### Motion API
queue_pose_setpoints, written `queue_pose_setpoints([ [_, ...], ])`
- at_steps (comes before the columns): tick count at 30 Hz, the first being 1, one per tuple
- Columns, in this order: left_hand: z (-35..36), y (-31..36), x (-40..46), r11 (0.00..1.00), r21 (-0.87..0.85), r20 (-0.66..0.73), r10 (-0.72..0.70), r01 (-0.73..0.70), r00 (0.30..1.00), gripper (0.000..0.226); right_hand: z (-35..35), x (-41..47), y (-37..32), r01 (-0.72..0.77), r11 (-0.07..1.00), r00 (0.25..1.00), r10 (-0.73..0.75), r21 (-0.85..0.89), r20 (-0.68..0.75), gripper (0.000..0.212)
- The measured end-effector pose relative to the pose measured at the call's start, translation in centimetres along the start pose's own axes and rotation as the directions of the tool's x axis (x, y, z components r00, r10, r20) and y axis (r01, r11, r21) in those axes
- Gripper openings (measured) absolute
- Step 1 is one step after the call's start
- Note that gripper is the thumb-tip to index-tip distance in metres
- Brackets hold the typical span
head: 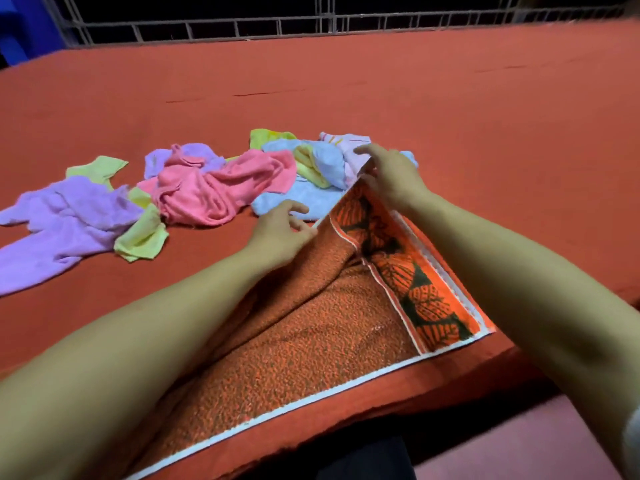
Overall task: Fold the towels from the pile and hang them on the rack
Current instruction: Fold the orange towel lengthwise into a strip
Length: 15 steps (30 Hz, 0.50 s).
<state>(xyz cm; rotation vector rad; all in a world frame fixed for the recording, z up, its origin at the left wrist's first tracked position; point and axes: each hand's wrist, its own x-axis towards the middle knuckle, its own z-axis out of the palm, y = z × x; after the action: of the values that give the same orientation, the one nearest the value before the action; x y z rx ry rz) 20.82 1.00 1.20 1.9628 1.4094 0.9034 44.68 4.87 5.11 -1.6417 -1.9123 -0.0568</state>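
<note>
An orange towel [311,341] with a white hem and a leaf-patterned band lies on the near edge of the red table [450,116], its far corners pinched by the left hand [280,233] and the right hand [391,174]. Just beyond the hands, touching the towel's far edge, sprawls the pile of small towels [214,185] in purple, pink, yellow and blue. Broad bare tabletop lies beyond, bounded by a white wire rack [311,24].
</note>
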Motion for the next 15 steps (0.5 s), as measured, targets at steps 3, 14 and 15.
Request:
queue_pose_setpoints([
  [3, -1.3, 1.8, -0.5, 0.992, -0.110, -0.046, 0.060, -0.065, 0.997, 0.032, -3.9, -1.3, 0.1, -0.002, 0.993, 0.997, 0.012, 0.118, -0.080, 0.045],
  [14, 3.1, 3.6, -10.2, 0.965, -0.009, 0.245, 0.256, -0.261, 0.935, 0.036, -7.3, -19.7, 4.8, -0.003, 0.999, 0.995, -0.001, 0.041, 0.096, 0.047],
  [15, 3.7, 3.7, -10.9, 0.962, 0.014, 0.262, 0.260, -0.274, 0.929, 0.036, -7.3, -20.8, 5.3, -0.005, 0.999, 0.995, 0.002, 0.035, 0.102, 0.048],
])
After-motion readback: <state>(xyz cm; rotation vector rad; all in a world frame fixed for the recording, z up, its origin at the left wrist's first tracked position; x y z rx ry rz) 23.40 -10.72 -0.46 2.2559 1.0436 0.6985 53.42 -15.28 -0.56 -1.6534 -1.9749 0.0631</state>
